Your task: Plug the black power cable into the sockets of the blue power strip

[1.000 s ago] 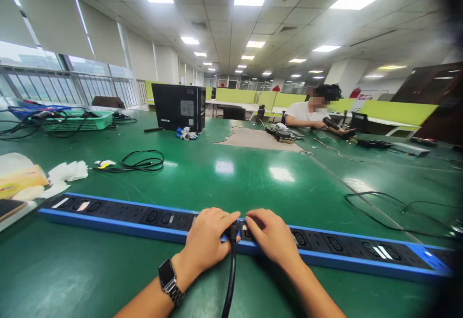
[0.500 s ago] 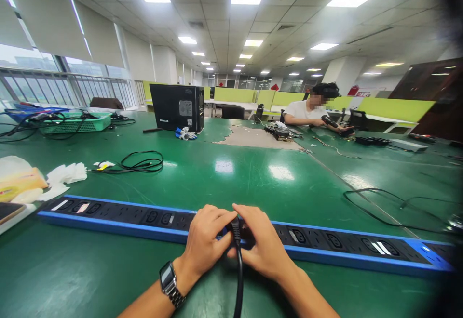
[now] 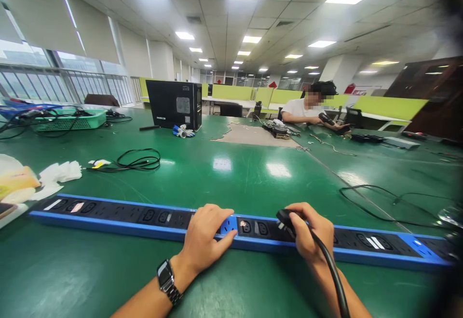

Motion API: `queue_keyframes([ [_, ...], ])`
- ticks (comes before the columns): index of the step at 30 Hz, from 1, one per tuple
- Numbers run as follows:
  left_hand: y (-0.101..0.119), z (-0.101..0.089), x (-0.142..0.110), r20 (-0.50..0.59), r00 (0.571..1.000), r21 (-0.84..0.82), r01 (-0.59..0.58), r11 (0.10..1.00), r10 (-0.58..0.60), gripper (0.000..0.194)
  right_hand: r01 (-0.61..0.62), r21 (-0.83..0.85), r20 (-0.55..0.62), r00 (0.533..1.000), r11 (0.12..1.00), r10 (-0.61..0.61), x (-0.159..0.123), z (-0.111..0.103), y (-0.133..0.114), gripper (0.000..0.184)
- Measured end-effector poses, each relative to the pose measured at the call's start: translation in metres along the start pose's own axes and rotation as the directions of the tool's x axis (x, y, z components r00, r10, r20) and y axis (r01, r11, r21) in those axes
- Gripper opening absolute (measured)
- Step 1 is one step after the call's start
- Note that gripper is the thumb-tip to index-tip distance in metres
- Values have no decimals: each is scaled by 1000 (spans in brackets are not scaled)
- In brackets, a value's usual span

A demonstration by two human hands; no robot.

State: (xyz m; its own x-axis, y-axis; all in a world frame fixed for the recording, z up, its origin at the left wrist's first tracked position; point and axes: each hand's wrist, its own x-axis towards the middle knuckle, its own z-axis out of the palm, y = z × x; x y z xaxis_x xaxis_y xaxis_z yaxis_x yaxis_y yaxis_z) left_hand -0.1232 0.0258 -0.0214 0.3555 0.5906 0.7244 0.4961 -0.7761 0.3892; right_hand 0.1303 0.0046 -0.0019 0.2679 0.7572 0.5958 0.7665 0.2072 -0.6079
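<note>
A long blue-and-black power strip (image 3: 123,212) lies across the table in front of me. My left hand (image 3: 206,233), with a watch on its wrist, grips the strip near its middle, thumb on the near side beside a blue socket (image 3: 228,225). Between the thumb and fingers of my right hand (image 3: 314,231) is a black power plug (image 3: 285,218), held above the strip right of its middle. The plug's metal pins point down and left, clear of the blue socket. Its thick black cord (image 3: 334,279) runs down past my right wrist.
A coiled black cable (image 3: 139,160) and crumpled tissues (image 3: 61,172) lie on the green table (image 3: 202,178). Farther back stand a black computer case (image 3: 173,103) and a green basket (image 3: 74,120) of cables. Another person (image 3: 307,108) sits across the table. A loose cable (image 3: 372,212) lies at right.
The plug was at the blue socket between both hands; my right hand has taken it from my left and moved it up and right, away from the socket. My left hand stays on the strip.
</note>
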Motion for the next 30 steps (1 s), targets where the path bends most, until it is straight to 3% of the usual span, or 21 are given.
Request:
queue_keyframes([
  [3, 0, 0, 0, 6, 1000, -11, 1, 1000, -1, 25, -54, -39, 52, 997, 998, 56, 3, -4, 6, 22],
  [12, 1, -1, 1, 12, 1000, -41, 10, 999, -9, 21, -48, -104, 283, 956, 993, 76, 6, -4, 7, 23],
  [19, 2, -1, 1, 27, 1000, -49, 13, 999, -11, 19, 21, -29, 542, 840, 999, -2, 12, -21, 1, 22],
  [30, 2, -1, 3, 25, 1000, -72, 3, 997, -1, 16, -15, 1, 607, 794, 1000, 11, 11, -30, 5, 21],
])
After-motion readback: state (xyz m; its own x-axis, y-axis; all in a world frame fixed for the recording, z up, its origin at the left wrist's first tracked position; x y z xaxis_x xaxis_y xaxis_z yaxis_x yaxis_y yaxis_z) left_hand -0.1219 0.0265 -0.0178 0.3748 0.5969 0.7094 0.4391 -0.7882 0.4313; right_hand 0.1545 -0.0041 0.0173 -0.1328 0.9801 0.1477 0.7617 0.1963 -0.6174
